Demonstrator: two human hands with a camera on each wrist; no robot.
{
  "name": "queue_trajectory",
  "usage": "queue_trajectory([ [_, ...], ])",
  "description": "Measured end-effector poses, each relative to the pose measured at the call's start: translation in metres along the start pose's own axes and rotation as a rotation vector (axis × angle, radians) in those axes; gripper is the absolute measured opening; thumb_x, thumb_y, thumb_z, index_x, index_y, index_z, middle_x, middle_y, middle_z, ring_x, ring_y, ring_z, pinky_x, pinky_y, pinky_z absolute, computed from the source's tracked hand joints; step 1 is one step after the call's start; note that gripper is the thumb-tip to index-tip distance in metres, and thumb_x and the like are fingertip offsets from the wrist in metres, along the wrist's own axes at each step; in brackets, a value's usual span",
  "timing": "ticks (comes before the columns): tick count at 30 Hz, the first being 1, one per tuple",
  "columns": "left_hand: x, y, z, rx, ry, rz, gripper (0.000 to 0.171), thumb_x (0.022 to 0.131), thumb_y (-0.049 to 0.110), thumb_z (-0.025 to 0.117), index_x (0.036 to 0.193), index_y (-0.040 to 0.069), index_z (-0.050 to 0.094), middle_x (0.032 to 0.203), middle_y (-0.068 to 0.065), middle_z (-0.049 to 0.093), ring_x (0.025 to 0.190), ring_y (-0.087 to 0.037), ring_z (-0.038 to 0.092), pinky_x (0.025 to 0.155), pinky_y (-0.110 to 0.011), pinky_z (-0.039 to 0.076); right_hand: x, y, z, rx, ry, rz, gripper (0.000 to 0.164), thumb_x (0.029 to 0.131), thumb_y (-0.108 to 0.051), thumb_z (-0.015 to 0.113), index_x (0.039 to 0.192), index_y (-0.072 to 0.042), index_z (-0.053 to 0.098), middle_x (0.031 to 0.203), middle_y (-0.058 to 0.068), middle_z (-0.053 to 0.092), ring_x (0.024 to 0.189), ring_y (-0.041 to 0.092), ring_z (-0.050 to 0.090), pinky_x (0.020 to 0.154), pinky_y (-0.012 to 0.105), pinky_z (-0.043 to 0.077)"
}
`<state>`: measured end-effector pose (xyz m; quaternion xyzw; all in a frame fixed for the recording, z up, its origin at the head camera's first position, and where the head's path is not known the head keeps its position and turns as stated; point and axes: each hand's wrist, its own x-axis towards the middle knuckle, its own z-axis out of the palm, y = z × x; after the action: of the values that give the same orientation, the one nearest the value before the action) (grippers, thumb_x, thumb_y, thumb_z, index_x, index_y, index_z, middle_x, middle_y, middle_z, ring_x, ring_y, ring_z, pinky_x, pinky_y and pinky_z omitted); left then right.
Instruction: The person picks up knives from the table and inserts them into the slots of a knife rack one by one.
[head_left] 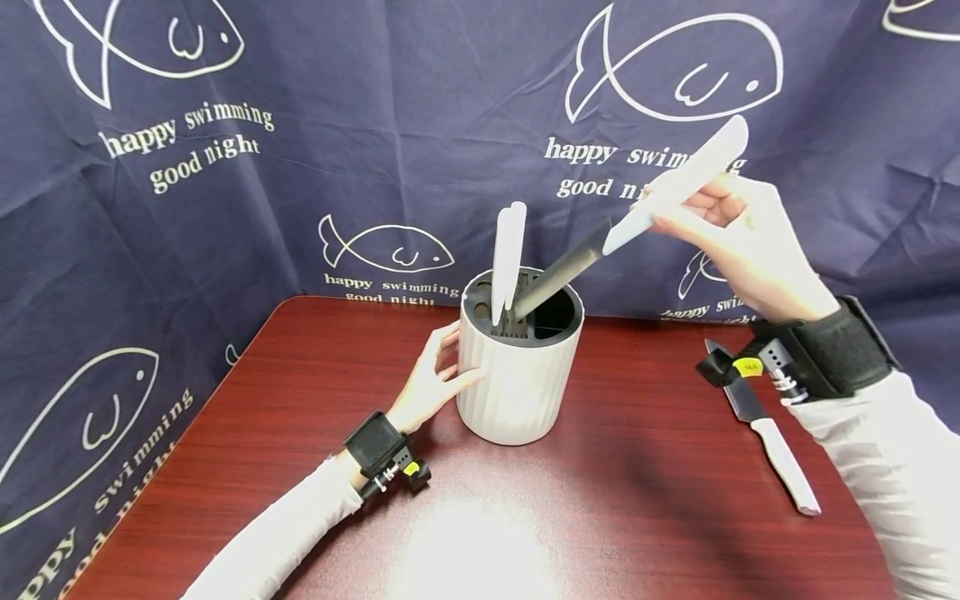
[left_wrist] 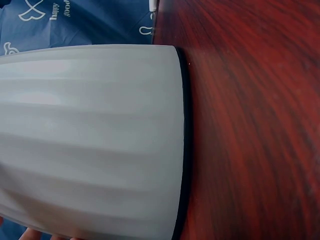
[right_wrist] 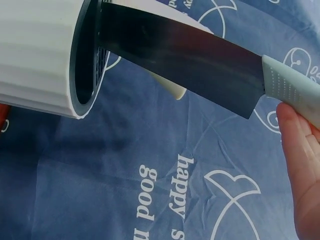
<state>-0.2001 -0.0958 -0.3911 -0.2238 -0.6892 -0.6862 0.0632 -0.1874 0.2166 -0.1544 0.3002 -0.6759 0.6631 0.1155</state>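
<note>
A white ribbed knife holder point(head_left: 521, 387) with a dark slotted top stands upright on the table. My left hand point(head_left: 429, 390) holds its left side, thumb in front and fingers round the back; only fingertips point(left_wrist: 32, 234) show in the left wrist view. Above and to the right, my right hand point(head_left: 753, 242) grips the white handle of a kitchen knife point(head_left: 686, 187). Its broad dark blade point(right_wrist: 185, 57) slants down, with the tip end at the slots and hidden there in the right wrist view. White handles point(head_left: 507, 258) of other knives stick up from the holder.
Another knife point(head_left: 783, 467) with a white handle and dark blade lies on the red-brown table point(head_left: 637, 533) at the right, near my right sleeve. The holder's round compartment point(head_left: 557, 315) is on its right side. A dark blue fish-print cloth point(head_left: 450, 125) hangs behind.
</note>
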Motion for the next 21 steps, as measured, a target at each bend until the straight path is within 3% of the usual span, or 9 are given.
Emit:
queue_trajectory([
  [9,0.0,0.0,-0.002,0.015,0.0,-0.002,0.073,0.084,0.0,0.072,0.146,0.012,0.034,0.146,-0.013,0.041,0.134,-0.03,0.039,0.103,-0.053,0.042,0.003,-0.002,0.007,-0.024,-0.014,0.007,0.026,0.085,0.006,0.067,0.111,0.005,0.067,0.097,0.006,0.073,0.092,0.013,0.068,0.087,0.019,0.051],
  [11,-0.001,0.0,-0.002,0.017,0.002,-0.002,0.073,0.084,0.0,0.072,0.146,0.013,0.034,0.146,-0.013,0.041,0.134,-0.03,0.04,0.103,-0.053,0.042,0.005,-0.002,0.01,-0.075,-0.024,0.017,0.026,0.085,0.004,0.069,0.111,0.004,0.067,0.097,0.004,0.074,0.094,0.011,0.068,0.088,0.018,0.05],
  [16,-0.001,0.001,-0.001,0.006,0.007,-0.001,0.073,0.084,-0.003,0.071,0.145,0.01,0.034,0.145,-0.014,0.041,0.133,-0.03,0.04,0.103,-0.052,0.043,0.007,0.009,0.02,-0.151,-0.094,0.058,0.025,0.087,-0.002,0.07,0.112,-0.001,0.068,0.099,0.0,0.074,0.097,0.008,0.068,0.089,0.016,0.049],
  [21,-0.001,0.001,-0.001,0.0,0.002,-0.018,0.071,0.085,-0.004,0.07,0.145,0.009,0.034,0.146,-0.015,0.04,0.134,-0.031,0.039,0.105,-0.054,0.04,0.008,0.023,0.027,-0.13,-0.139,0.065,0.021,0.088,-0.001,0.068,0.109,-0.003,0.068,0.099,0.0,0.074,0.098,0.008,0.068,0.089,0.017,0.05],
])
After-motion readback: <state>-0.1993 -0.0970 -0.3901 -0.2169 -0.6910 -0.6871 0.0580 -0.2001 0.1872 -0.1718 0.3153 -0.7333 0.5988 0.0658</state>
